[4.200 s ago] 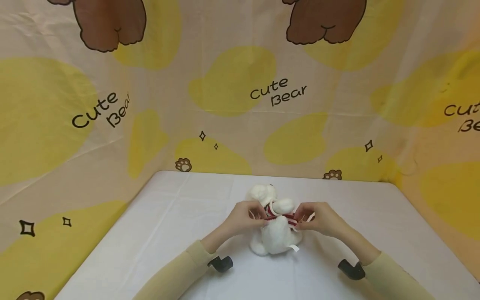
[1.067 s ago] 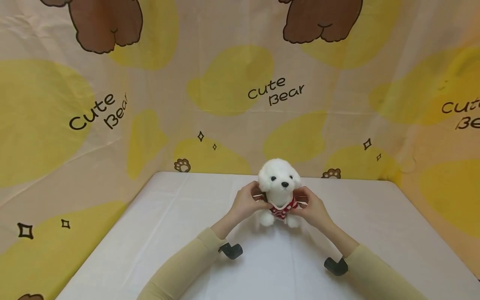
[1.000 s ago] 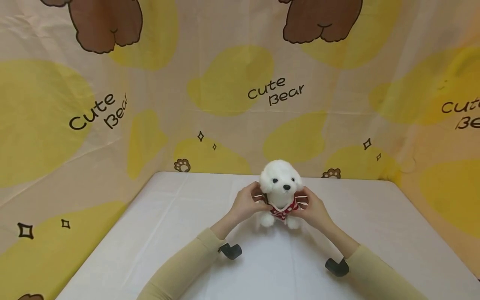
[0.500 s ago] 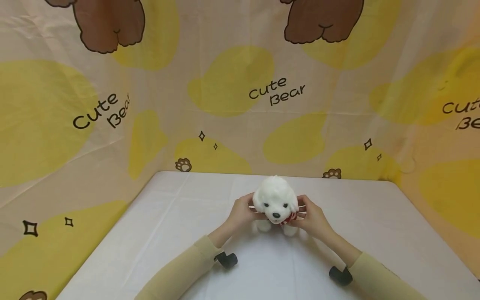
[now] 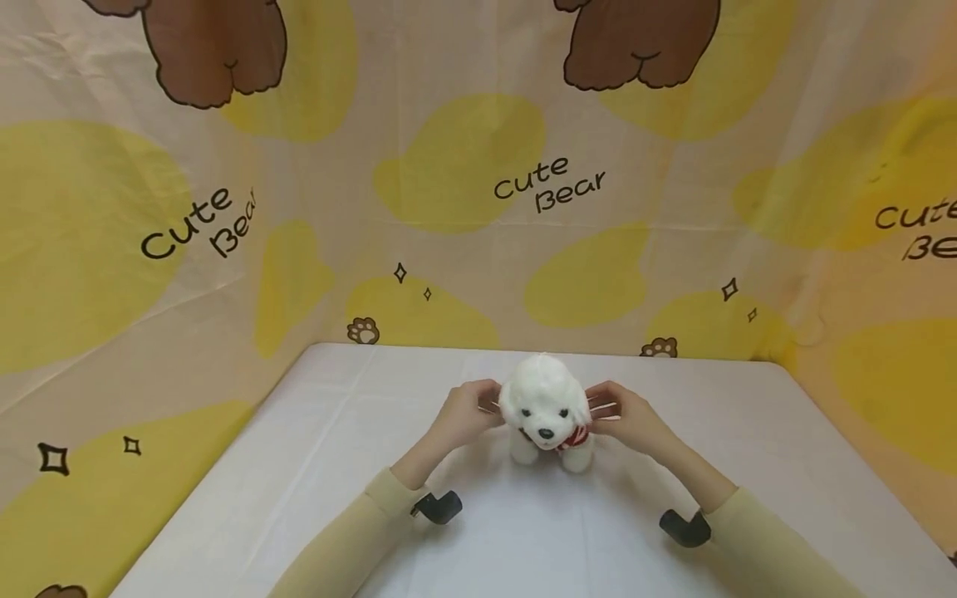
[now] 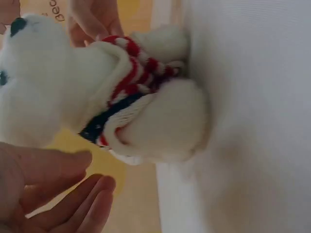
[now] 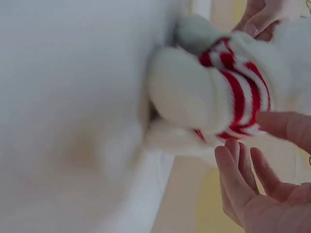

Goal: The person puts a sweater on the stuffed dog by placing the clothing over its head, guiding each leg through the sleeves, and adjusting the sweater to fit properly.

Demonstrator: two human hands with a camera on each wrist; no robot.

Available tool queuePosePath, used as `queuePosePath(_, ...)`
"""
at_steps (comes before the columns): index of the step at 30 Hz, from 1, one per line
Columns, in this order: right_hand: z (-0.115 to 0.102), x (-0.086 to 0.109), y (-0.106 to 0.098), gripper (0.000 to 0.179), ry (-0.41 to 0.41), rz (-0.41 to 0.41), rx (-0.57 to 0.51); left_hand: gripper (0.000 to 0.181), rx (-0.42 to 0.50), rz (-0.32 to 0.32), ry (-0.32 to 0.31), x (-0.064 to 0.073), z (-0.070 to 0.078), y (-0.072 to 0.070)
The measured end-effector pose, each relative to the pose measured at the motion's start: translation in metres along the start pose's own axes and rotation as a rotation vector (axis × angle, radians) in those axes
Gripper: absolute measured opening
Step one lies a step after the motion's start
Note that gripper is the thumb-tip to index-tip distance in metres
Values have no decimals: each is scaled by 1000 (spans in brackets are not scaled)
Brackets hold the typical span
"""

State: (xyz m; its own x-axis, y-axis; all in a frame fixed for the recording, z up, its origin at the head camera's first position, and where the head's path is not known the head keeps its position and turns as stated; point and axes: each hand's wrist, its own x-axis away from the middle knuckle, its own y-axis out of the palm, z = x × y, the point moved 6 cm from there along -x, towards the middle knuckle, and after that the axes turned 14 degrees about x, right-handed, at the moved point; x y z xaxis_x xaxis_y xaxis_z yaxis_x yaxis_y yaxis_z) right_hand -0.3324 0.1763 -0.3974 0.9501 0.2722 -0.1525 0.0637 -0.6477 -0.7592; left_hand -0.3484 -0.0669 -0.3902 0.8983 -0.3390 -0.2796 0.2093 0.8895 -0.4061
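Note:
A white plush dog [image 5: 544,390] stands on the table facing me, wearing a knitted vest [image 5: 574,438] with red and white stripes. In the left wrist view the vest also has a dark blue patch [image 6: 104,119]. My left hand [image 5: 467,411] is beside the dog; the left wrist view shows its loosely bent fingers [image 6: 92,204] apart from the plush, holding nothing. On the other side is my right hand [image 5: 628,419]. Its fingers are spread around the vest's side, and one digit [image 7: 286,127] appears to touch the striped knit without pinching it.
A white cloth covers the table [image 5: 359,390]. Behind and beside it hangs a yellow-patterned curtain [image 5: 449,183] printed with bears and lettering. Black camera mounts [image 5: 441,507] sit at the sleeve cuffs.
The plush turned from its side to face me, then came down onto its feet. My hands have since loosened, the left one moving away to the left.

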Motion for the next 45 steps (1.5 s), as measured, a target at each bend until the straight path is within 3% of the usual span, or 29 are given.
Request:
queuePosePath(4, -1, -16, -11, 30, -30, 77, 22, 16, 14, 246, 116, -1, 31, -17)
queuePosePath(7, -2, -31, -9, 28, -81, 97, 25, 23, 68, 333, 219, 1, 54, -13)
queuePosePath(9, -4, -41, -5, 27, -118, 91, 19, 31, 72, 333, 250, 2, 66, -6)
queuePosePath(12, -4, -51, 1, 28, -145, 56, 30, 42, 42, 304, 221, 1, 75, 7)
queuePosePath(16, -2, -59, 9, 31, -120, -34, 39, 51, 9, 290, 172, 1, 76, 17)
queuePosePath(21, 6, -64, 12, 27, -58, -74, 35, 53, -18, 274, 197, 0, 78, 17)
queuePosePath(26, 13, -65, 13, 24, -3, -63, 19, 48, -3, 212, 188, -7, 74, 11)
queuePosePath(30, 14, -60, 13, 24, 18, -61, -6, 44, 74, 118, 118, -16, 64, 3)
queuePosePath(34, 12, -49, 11, 24, 29, -25, 8, 44, 135, -6, 73, -27, 54, -4)
queuePosePath(41, 9, -27, 14, 21, 125, 95, -29, 48, 227, -256, 8, -47, 38, -16)
queuePosePath(45, 3, -14, 15, 19, 153, 139, -34, 50, 248, -338, -5, -55, 35, -22)
